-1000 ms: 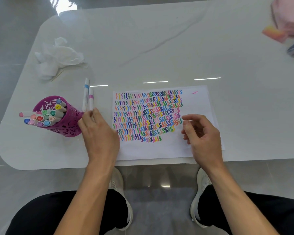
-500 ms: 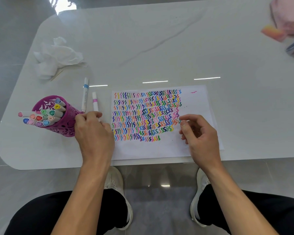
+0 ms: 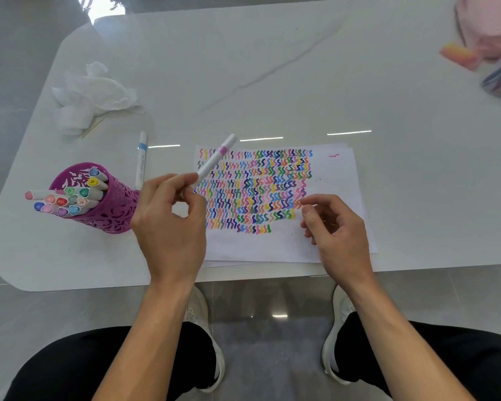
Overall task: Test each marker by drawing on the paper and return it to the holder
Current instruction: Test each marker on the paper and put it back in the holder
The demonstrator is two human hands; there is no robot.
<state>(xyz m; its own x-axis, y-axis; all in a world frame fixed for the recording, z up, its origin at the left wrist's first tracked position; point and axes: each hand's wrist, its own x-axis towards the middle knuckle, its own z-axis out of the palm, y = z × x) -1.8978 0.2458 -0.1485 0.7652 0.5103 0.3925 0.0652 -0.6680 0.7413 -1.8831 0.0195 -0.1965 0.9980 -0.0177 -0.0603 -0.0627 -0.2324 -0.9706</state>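
My left hand (image 3: 168, 224) holds a white marker with a pink band (image 3: 214, 160), lifted off the table and angled up to the right over the paper's left edge. The paper (image 3: 330, 175) lies in front of me, covered with rows of coloured squiggles. My right hand (image 3: 336, 227) hovers over the paper's lower right part, fingers curled and apart, holding nothing. A purple cut-out holder (image 3: 119, 206) full of capped markers stands left of my left hand. A second white marker with a blue band (image 3: 141, 160) lies on the table behind the holder.
Crumpled white tissue (image 3: 93, 94) lies at the back left. Pink and orange items and a pouch (image 3: 486, 50) sit at the far right corner. The table's near edge (image 3: 243, 273) runs just below the paper, with my knees and shoes beneath.
My left hand closed on the pink-banded marker lying beside the holder and lifted it up and to the right over the paper. The right hand barely moved.
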